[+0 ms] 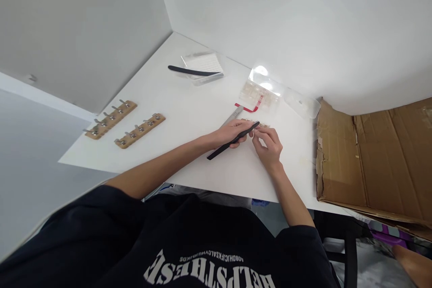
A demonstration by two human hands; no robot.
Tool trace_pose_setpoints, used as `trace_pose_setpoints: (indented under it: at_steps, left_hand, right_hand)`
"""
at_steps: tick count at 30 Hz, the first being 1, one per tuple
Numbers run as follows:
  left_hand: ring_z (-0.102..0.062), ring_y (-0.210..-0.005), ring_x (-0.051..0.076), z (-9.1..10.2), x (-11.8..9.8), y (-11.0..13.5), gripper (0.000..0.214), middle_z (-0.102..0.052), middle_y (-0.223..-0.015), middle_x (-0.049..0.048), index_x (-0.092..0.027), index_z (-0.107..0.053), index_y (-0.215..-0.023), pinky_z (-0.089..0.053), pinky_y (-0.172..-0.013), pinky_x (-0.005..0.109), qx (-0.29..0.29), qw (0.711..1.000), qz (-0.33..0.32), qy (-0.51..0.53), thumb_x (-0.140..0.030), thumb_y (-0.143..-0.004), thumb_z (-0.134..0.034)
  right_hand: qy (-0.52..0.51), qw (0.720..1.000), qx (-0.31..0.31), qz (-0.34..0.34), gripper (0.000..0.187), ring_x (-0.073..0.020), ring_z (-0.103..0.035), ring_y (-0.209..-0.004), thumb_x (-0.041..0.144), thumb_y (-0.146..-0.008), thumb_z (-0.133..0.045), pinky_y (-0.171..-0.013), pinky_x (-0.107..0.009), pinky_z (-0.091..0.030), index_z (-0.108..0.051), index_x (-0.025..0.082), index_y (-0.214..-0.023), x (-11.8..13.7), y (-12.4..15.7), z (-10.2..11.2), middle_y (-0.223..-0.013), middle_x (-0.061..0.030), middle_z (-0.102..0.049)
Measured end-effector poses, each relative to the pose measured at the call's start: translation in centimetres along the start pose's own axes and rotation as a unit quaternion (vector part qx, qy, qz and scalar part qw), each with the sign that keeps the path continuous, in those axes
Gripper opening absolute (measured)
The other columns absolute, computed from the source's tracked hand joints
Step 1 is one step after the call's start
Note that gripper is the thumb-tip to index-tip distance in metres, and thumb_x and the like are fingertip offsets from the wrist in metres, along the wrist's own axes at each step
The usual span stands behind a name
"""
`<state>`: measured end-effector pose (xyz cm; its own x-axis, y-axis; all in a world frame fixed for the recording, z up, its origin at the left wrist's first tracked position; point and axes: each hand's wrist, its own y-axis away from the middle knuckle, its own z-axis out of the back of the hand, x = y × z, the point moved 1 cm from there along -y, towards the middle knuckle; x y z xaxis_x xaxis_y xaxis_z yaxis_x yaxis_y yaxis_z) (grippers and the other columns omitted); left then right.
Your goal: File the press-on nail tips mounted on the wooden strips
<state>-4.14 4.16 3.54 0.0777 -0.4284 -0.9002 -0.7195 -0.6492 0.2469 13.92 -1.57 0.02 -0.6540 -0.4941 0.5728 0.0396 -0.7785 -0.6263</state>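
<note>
My left hand (232, 133) is closed around a long black nail file (221, 148), whose far tip reaches towards my right hand. My right hand (268, 143) pinches something small and pale at its fingertips, right at the file's tip; I cannot make out what it is. Just beyond both hands a small wooden strip (259, 123) lies on the white table (189, 112). A grey file (232, 117) lies beside it.
Two wooden strips with metal studs (110, 119) (140, 130) lie at the left. A second black file (192, 71) rests on a clear box (204, 65) at the back. Clear plastic packs (270, 92) sit behind the hands. An open cardboard box (378, 157) stands at the right.
</note>
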Motion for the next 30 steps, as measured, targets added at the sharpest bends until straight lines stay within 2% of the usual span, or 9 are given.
trace_pose_setpoints:
  at_steps: [4, 8, 11, 16, 19, 21, 25, 30]
  left_hand:
    - [-0.037, -0.047, 0.006, 0.1, 0.3, -0.1, 0.043, -0.047, -0.065, -0.0019, -0.015, -0.069, -0.109, -0.031, -0.034, 0.016, 0.002, 1.0, -0.005, 0.001, -0.056, -0.1, -0.06]
    - [-0.042, -0.052, 0.007, 0.3, 0.5, -0.2, 0.044, -0.051, -0.073, 0.0007, -0.014, -0.069, -0.109, -0.036, -0.035, 0.015, -0.005, 1.0, -0.01, -0.005, -0.056, -0.1, -0.06]
    - [-0.04, -0.05, 0.006, 0.4, 0.5, -0.2, 0.045, -0.049, -0.068, -0.0015, -0.013, -0.069, -0.113, -0.037, -0.037, 0.015, 0.002, 1.0, -0.011, -0.009, -0.055, -0.101, -0.059]
    - [-0.044, -0.054, 0.006, 0.6, 0.7, -0.4, 0.042, -0.054, -0.077, 0.0022, -0.012, -0.068, -0.11, -0.038, -0.038, 0.014, 0.0, 1.0, -0.025, -0.002, -0.052, -0.102, -0.058]
    - [-0.044, -0.055, 0.006, 0.6, 0.8, -0.5, 0.043, -0.054, -0.078, 0.0023, -0.012, -0.069, -0.113, -0.04, -0.039, 0.013, 0.006, 1.0, -0.018, 0.0, -0.051, -0.103, -0.057]
    - [-0.044, -0.056, 0.006, 0.6, 0.7, -0.5, 0.043, -0.053, -0.078, 0.0023, -0.012, -0.069, -0.115, -0.041, -0.04, 0.014, 0.01, 1.0, -0.018, 0.003, -0.051, -0.103, -0.056]
    - [-0.044, -0.056, 0.007, 0.6, 0.6, -0.4, 0.042, -0.054, -0.081, 0.003, -0.011, -0.069, -0.115, -0.042, -0.04, 0.015, 0.007, 1.0, -0.02, 0.011, -0.05, -0.104, -0.056]
    - [-0.044, -0.055, 0.008, 0.7, 0.8, -0.4, 0.044, -0.05, -0.074, 0.001, -0.011, -0.069, -0.111, -0.044, -0.041, 0.017, 0.014, 1.0, -0.009, 0.005, -0.053, -0.104, -0.055]
  right_hand:
    - [0.012, 0.998, -0.011, 0.057, 0.017, -0.0239, -0.076, -0.092, 0.016, -0.092, -0.068, -0.088, -0.048, -0.068, -0.074, 0.032, -0.093, 0.2, -0.1, 0.1, -0.093, -0.0041, -0.075]
    - [0.052, 0.989, -0.054, 0.127, 0.02, -0.0222, -0.077, -0.094, 0.009, -0.093, -0.067, -0.08, -0.041, -0.07, -0.072, 0.028, -0.098, 0.7, -0.5, 0.2, -0.093, -0.0045, -0.074]
    - [0.05, 0.983, -0.06, 0.169, 0.025, -0.0194, -0.076, -0.088, 0.003, -0.091, -0.067, -0.082, -0.039, -0.07, -0.071, 0.025, -0.103, 1.1, -0.7, 0.1, -0.091, -0.0038, -0.073]
    - [0.063, 0.984, -0.057, 0.158, 0.025, -0.0214, -0.077, -0.092, 0.003, -0.09, -0.069, -0.079, -0.038, -0.07, -0.07, 0.026, -0.102, 0.8, -0.6, 0.1, -0.092, -0.0044, -0.073]
    - [0.062, 0.987, -0.039, 0.143, 0.024, -0.0214, -0.077, -0.091, 0.005, -0.091, -0.069, -0.083, -0.041, -0.07, -0.071, 0.027, -0.101, 0.6, -0.5, 0.1, -0.091, -0.0035, -0.073]
    - [0.056, 0.986, -0.038, 0.15, 0.025, -0.0211, -0.077, -0.09, 0.005, -0.09, -0.068, -0.084, -0.041, -0.07, -0.071, 0.026, -0.102, 0.7, -0.5, 0.1, -0.091, -0.0034, -0.073]
    - [0.067, 0.981, -0.062, 0.172, 0.025, -0.0205, -0.077, -0.089, 0.004, -0.091, -0.068, -0.076, -0.037, -0.07, -0.07, 0.025, -0.102, 1.1, -0.8, 0.2, -0.092, -0.0042, -0.073]
    - [0.05, 0.979, -0.059, 0.187, 0.027, -0.0191, -0.076, -0.086, 0.002, -0.09, -0.068, -0.082, -0.038, -0.07, -0.07, 0.025, -0.104, 1.4, -1.0, 0.2, -0.09, -0.0039, -0.072]
